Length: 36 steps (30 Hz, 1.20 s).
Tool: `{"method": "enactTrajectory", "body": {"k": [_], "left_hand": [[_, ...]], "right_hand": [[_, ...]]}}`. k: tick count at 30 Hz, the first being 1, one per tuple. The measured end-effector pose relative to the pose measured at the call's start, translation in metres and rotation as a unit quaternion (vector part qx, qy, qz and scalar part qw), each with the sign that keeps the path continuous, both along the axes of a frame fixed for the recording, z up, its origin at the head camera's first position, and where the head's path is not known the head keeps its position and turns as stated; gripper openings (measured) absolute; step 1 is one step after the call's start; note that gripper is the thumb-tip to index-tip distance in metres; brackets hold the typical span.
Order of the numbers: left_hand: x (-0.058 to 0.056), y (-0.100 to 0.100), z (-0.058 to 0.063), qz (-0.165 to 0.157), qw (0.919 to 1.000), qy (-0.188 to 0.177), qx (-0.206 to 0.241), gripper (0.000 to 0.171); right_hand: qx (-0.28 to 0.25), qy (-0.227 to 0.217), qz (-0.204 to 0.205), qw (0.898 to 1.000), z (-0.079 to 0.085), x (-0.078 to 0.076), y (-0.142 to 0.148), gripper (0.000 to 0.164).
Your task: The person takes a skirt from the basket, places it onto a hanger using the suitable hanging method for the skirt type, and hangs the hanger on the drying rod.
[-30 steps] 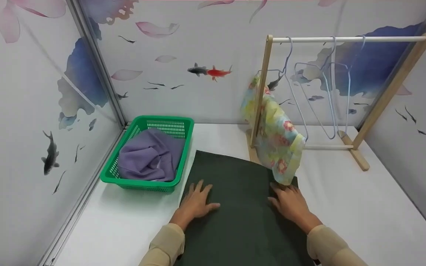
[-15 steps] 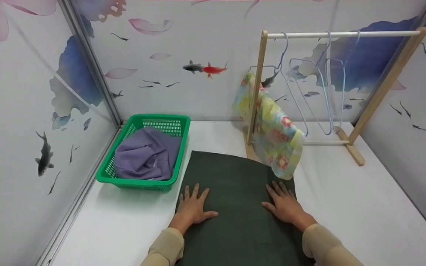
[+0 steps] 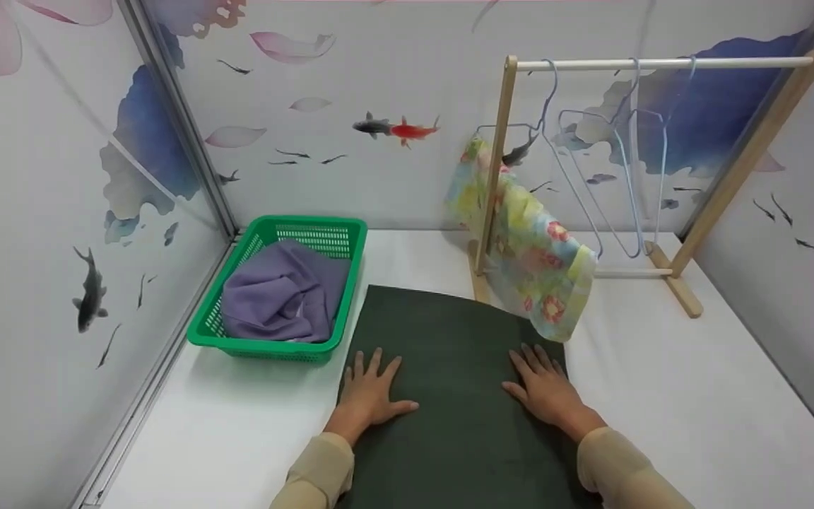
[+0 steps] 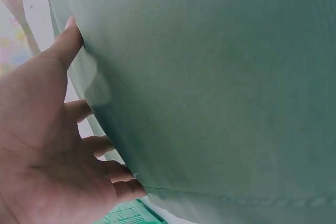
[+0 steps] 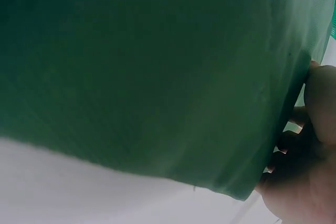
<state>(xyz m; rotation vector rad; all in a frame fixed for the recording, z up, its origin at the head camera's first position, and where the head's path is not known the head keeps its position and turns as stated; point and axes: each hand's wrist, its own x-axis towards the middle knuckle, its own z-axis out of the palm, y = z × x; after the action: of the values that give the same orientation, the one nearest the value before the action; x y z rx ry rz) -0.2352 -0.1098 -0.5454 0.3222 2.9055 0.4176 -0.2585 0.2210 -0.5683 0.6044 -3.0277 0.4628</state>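
A dark green cloth [image 3: 449, 403] is laid flat on a white table [image 3: 661, 403], directly beneath 2 hands. It is touched near its left edge by the left hand [image 3: 368, 396] and near its right edge by the right hand [image 3: 547, 390]; the fingers of both are spread, the thumbs are pointed inward, and nothing is grasped by either. Beyond the left hand and to its left, a crumpled purple cloth [image 3: 280, 293] is held in a green basket [image 3: 315, 244]. Just beyond the right fingertips, the lower end of a flowered cloth [image 3: 538, 247] is seen; it is hung on 1 of 3 hangers [image 3: 544, 119] on a rack [image 3: 661, 64]. The forearms are covered by beige sleeves [image 3: 319, 468].
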Motion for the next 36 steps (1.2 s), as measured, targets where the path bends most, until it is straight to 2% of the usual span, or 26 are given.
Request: {"method": "enactTrajectory", "body": {"k": [8, 13, 16, 22, 28, 36], "left_hand": [[-0.001, 0.006, 0.001, -0.012, 0.9995, 0.022, 0.019, 0.085], [0.006, 0.01, 0.001, -0.006, 0.9976, 0.045, 0.053, 0.075], [0.015, 0.016, 0.005, -0.01, 0.9944, 0.072, 0.077, 0.065], [0.026, 0.029, 0.023, -0.037, 0.9823, 0.137, 0.122, 0.047], [0.034, 0.038, 0.037, -0.071, 0.9714, 0.178, 0.14, 0.039], [0.045, 0.041, 0.043, -0.083, 0.9678, 0.187, 0.147, 0.036]], "right_hand": [[-0.031, 0.025, -0.025, 0.999, -0.001, 0.008, 0.006, 0.066], [-0.058, 0.037, -0.007, 0.998, 0.007, 0.013, 0.01, 0.054], [-0.079, 0.05, 0.003, 0.996, 0.019, 0.019, 0.008, 0.044], [-0.115, 0.067, 0.009, 0.991, 0.047, 0.031, 0.005, 0.023], [-0.149, 0.089, 0.014, 0.985, 0.072, 0.041, 0.008, 0.023], [-0.218, 0.11, 0.003, 0.97, 0.111, 0.048, 0.018, 0.026]]}}
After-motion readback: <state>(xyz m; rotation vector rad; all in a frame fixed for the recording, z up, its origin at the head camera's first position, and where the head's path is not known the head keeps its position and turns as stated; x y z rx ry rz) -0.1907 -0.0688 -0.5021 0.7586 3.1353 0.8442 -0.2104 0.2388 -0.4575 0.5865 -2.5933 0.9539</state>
